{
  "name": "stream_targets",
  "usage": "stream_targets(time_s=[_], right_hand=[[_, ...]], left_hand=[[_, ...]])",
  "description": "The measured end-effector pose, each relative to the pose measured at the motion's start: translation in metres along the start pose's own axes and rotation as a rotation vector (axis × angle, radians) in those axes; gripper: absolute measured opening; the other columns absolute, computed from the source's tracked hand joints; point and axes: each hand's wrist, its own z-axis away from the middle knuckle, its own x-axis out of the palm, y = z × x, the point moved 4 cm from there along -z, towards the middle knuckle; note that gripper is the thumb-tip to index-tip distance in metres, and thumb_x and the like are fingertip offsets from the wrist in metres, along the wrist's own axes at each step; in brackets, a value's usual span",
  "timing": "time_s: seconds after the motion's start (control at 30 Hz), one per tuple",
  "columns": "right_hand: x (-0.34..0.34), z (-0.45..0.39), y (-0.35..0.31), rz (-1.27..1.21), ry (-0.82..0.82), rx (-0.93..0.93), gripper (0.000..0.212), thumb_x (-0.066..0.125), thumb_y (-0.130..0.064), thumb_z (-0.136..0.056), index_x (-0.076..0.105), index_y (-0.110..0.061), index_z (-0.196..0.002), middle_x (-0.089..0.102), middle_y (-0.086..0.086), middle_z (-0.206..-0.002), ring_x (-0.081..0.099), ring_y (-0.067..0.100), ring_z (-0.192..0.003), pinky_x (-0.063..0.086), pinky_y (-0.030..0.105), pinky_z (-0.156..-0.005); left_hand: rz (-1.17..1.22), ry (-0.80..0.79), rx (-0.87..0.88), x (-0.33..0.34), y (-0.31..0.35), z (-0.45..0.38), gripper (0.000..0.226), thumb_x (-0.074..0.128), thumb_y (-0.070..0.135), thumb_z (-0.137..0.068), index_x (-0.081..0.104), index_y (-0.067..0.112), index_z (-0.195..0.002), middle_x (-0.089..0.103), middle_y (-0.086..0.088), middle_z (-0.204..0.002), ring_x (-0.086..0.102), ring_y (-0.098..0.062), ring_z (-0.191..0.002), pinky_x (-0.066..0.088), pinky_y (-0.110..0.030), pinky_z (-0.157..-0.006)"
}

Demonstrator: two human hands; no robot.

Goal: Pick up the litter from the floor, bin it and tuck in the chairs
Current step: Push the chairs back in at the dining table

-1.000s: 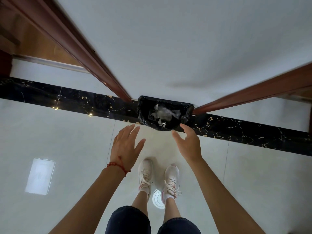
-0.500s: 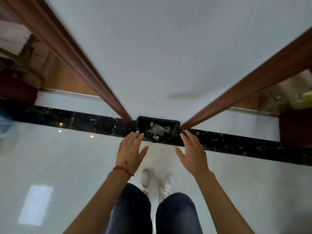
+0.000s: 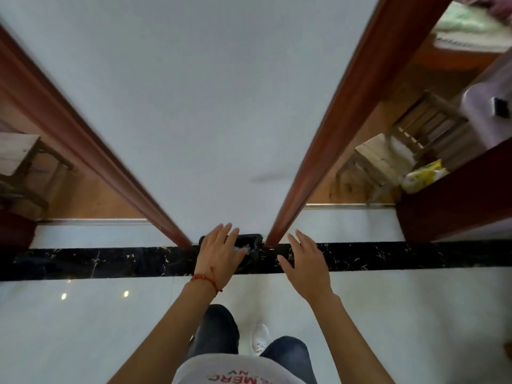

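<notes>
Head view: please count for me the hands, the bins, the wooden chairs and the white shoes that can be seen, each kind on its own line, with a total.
Hands: 2, left hand and right hand
Bin: 1
Wooden chair: 1
White shoe: 1
Total: 5

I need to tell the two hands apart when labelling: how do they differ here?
The left hand has a red string bracelet at its wrist; the right hand has a bare wrist. The left hand overlaps the black-lined bin in view; the right hand sits beside it, over the black floor strip. Both are open, empty, palms down.
</notes>
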Motion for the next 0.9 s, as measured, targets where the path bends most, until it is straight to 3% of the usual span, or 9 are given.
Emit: stream_targets(time_s=[0.2,0.3,0.43,0.57,0.67,0.77,0.9], right_hand=[[-0.023,0.037,0.015,0.005,0.137,0.171,0.054,0.057,-0.038,-0.087,0.049,-0.008,-0.13,0.047,0.016,-0.139,0.043,0.033,-0.13,0.039,0.045,-0.102],[-0.025,0.067,0.02,-0.041,0.17,0.32,0.057,0.053,-0.04,-0.089,0.042,-0.01,-0.136,0.039,0.013,-0.146,0.034,0.029,-0.136,0.033,0.041,-0.107],[-0.016,0.115,0.018,-0.067,0.184,0.506,0.059,0.043,-0.044,-0.093,0.029,-0.016,-0.143,0.025,0.007,-0.154,0.022,0.023,-0.142,0.024,0.034,-0.113],[-0.008,0.165,0.013,-0.085,0.222,0.674,0.059,0.039,-0.045,-0.094,0.025,-0.018,-0.144,0.02,0.006,-0.155,0.017,0.021,-0.143,0.02,0.034,-0.114],[-0.005,0.208,0.014,-0.121,0.26,0.81,0.059,0.037,-0.045,-0.095,0.022,-0.018,-0.145,0.015,0.004,-0.157,0.014,0.02,-0.144,0.017,0.035,-0.115],[-0.005,0.252,0.018,-0.138,0.309,0.93,0.06,0.035,-0.047,-0.095,0.02,-0.019,-0.146,0.013,0.003,-0.157,0.013,0.02,-0.144,0.016,0.035,-0.115],[-0.005,0.309,0.024,-0.156,0.38,1.071,0.06,0.035,-0.047,-0.095,0.022,-0.019,-0.145,0.016,0.002,-0.157,0.014,0.019,-0.144,0.017,0.034,-0.115]], left_hand=[[-0.01,-0.062,0.159,-0.007,0.021,-0.004,0.06,0.028,0.049,-0.092,0.025,0.015,-0.141,0.022,-0.007,-0.152,0.012,-0.023,-0.141,0.009,-0.034,-0.115],[-0.045,-0.096,0.275,-0.008,0.028,-0.001,0.059,0.03,0.047,-0.093,0.024,0.015,-0.141,0.021,-0.007,-0.152,0.011,-0.023,-0.142,0.008,-0.034,-0.115],[-0.071,-0.163,0.409,-0.01,0.04,0.006,0.088,0.001,0.061,-0.072,0.032,0.012,-0.139,0.029,-0.011,-0.149,0.019,-0.028,-0.14,0.014,-0.037,-0.114],[-0.1,-0.203,0.586,-0.002,0.066,0.017,0.09,0.001,0.066,-0.082,0.048,0.005,-0.128,0.047,-0.017,-0.137,0.039,-0.035,-0.129,0.029,-0.045,-0.107],[-0.146,-0.286,0.719,0.007,0.097,0.035,0.102,-0.01,0.073,-0.073,0.039,0.009,-0.135,0.037,-0.013,-0.144,0.027,-0.031,-0.136,0.021,-0.042,-0.111],[-0.168,-0.323,0.851,0.014,0.132,0.058,0.091,0.0,0.065,-0.074,0.036,0.01,-0.137,0.035,-0.013,-0.146,0.024,-0.029,-0.138,0.018,-0.041,-0.112],[-0.204,-0.326,1.009,0.029,0.174,0.09,0.094,-0.003,0.071,-0.077,0.037,0.011,-0.136,0.036,-0.012,-0.145,0.026,-0.029,-0.137,0.02,-0.04,-0.111]])
